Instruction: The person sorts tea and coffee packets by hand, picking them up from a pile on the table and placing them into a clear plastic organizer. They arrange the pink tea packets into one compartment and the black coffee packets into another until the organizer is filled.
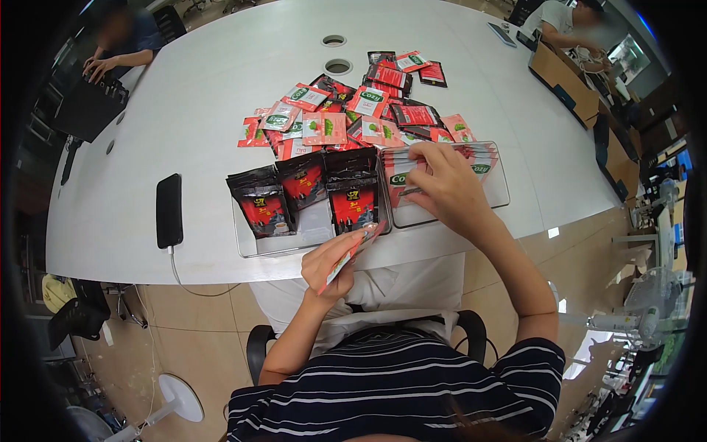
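While the left hand (329, 264) hangs just off the near edge of the table (206, 96), it pinches a red sachet (355, 249) between thumb and fingers. The sachet juts up and to the right out of the grip, and its far end reaches the table edge, just below the left tray (249, 247). The right hand (444, 184) lies across the right tray (502, 193), fingers bent down onto the top edges of a row (401, 173) of upright sachets that fills the tray from side to side. Thumb and fingers are close together there, but I cannot tell whether they grip one sachet or only rest on the row. The held sachet is apart from that row, nearer the body and to the left of it.

The two clear trays sit side by side and touch at the near edge of the table. Three black packs (303, 180) lean in the left tray. Beyond both trays a loose pile (346, 110) of red and pink sachets lies spread on the table. A phone (169, 210) lies left of the trays, with a cable (180, 283) hanging over the edge. Two round holes (338, 66) are farther out. One person (121, 48) sits at the far left corner, another (567, 22) at the far right.
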A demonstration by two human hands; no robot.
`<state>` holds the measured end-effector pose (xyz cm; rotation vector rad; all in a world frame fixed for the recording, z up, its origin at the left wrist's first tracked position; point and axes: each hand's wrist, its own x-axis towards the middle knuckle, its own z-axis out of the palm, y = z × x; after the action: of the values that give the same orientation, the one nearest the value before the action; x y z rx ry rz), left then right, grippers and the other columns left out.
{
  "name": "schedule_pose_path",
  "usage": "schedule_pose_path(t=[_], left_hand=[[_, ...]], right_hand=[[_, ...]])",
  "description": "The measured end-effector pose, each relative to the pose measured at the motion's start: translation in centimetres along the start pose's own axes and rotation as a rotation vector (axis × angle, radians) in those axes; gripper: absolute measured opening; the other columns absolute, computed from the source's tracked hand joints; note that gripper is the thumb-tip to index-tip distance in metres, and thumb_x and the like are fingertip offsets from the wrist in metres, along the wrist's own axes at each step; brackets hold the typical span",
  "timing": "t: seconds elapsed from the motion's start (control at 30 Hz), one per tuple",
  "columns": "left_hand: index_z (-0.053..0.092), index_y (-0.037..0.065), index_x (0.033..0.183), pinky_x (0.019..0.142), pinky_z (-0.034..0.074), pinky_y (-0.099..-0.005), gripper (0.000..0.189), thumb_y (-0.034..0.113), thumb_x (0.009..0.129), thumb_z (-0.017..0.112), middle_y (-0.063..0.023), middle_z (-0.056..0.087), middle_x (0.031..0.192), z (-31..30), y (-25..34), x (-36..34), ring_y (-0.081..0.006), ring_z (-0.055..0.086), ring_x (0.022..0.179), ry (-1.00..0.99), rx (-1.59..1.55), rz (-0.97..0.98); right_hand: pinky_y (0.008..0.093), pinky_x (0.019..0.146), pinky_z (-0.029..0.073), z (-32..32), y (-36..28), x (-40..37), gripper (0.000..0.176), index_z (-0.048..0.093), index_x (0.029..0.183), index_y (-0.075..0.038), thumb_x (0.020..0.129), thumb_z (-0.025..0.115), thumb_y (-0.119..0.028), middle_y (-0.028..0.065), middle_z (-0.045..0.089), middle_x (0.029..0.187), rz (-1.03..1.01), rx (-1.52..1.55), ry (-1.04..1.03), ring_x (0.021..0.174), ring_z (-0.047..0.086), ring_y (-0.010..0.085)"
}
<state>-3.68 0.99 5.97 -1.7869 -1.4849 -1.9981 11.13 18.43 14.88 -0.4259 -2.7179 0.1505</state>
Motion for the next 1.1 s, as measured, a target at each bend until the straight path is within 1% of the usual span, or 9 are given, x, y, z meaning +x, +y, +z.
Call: schedule_pose_path(t=[0.1,0.2,0.3,0.33,0.4,0.63,0.83,1.03,1.1], left_hand=[[0.061,-0.005,0.103,0.073,0.057,-0.0337,0.026,-0.006,0.077,0.061,-0.0196,0.069,0.093,0.0,0.1,0.2,-0.032,0.069,0.083,-0.018,-0.019,-0.016],[0.06,-0.004,0.105,0.074,0.055,-0.036,0.02,0.01,0.092,0.053,-0.0214,0.068,0.092,0.0,0.2,0.5,-0.0319,0.069,0.082,-0.049,-0.015,-0.027],[0.06,-0.004,0.104,0.074,0.056,-0.0363,0.02,0.011,0.092,0.053,-0.0212,0.068,0.091,-0.1,0.2,0.4,-0.0321,0.069,0.082,-0.057,-0.01,-0.018],[0.061,-0.005,0.104,0.073,0.056,-0.0352,0.021,0.004,0.084,0.057,-0.0205,0.069,0.092,-0.1,0.1,0.5,-0.032,0.069,0.082,-0.059,-0.01,-0.012],[0.062,-0.005,0.103,0.073,0.056,-0.0331,0.035,-0.01,0.069,0.064,-0.0189,0.069,0.094,-0.2,0.0,0.5,-0.0317,0.069,0.084,-0.062,-0.009,-0.004],[0.061,-0.005,0.104,0.074,0.056,-0.0332,0.039,-0.011,0.066,0.064,-0.0192,0.068,0.096,-0.3,0.0,0.5,-0.0318,0.069,0.085,-0.082,-0.01,0.001],[0.061,-0.005,0.104,0.074,0.056,-0.033,0.038,-0.011,0.066,0.065,-0.0195,0.068,0.096,-0.3,0.1,0.5,-0.0321,0.069,0.085,-0.081,0.013,0.015],[0.063,-0.005,0.1,0.071,0.056,-0.0324,0.033,-0.006,0.069,0.069,-0.0192,0.069,0.09,-0.1,0.2,0.5,-0.0317,0.069,0.081,-0.067,0.02,0.028],[0.063,-0.004,0.1,0.069,0.056,-0.0319,0.031,-0.004,0.069,0.071,-0.0181,0.069,0.088,0.0,0.6,0.6,-0.0306,0.07,0.079,-0.065,0.029,0.043]], right_hand=[[0.0392,0.094,0.039,0.3,0.3,0.9,0.056,0.054,0.104,-0.012,0.056,0.082,-0.015,0.0083,0.042,0.135,-0.042,-0.103,0.033,0.115,0.045,0.0282],[0.0412,0.098,0.036,0.3,0.3,1.9,0.077,0.047,0.121,-0.014,0.053,0.084,-0.018,0.0093,0.035,0.143,-0.032,-0.111,0.031,0.121,0.041,0.0287],[0.0421,0.1,0.034,0.7,0.5,2.1,0.089,0.043,0.13,-0.014,0.052,0.084,-0.023,0.0091,0.034,0.145,-0.041,-0.132,0.003,0.124,0.04,0.028],[0.0422,0.1,0.034,0.8,0.6,2.2,0.091,0.042,0.132,-0.015,0.053,0.084,-0.024,0.0089,0.035,0.144,-0.047,-0.148,-0.009,0.125,0.04,0.0277],[0.0414,0.1,0.033,0.6,0.6,2.3,0.09,0.041,0.134,-0.015,0.055,0.083,-0.028,0.0084,0.037,0.144,-0.069,-0.242,-0.02,0.125,0.04,0.0268],[0.0408,0.1,0.033,0.7,1.1,2.1,0.092,0.039,0.137,-0.017,0.058,0.081,-0.034,0.0051,0.04,0.142,-0.08,-0.272,-0.073,0.124,0.042,0.0247],[0.04,0.098,0.035,-0.2,1.8,1.4,0.091,0.039,0.138,-0.016,0.06,0.082,-0.031,0.0071,0.043,0.138,-0.072,-0.208,-0.039,0.123,0.043,0.0248],[0.0383,0.089,0.043,-2.1,1.2,-1.7,0.065,0.058,0.117,-0.009,0.06,0.082,-0.027,0.0071,0.061,0.115,-0.033,0.094,0.291,0.106,0.056,0.0265],[0.0372,0.082,0.046,-2.2,-1.3,-3.4,0.048,0.062,0.106,-0.008,0.064,0.081,-0.021,0.0062,0.064,0.105,-0.082,0.274,0.294,0.096,0.06,0.0268]])
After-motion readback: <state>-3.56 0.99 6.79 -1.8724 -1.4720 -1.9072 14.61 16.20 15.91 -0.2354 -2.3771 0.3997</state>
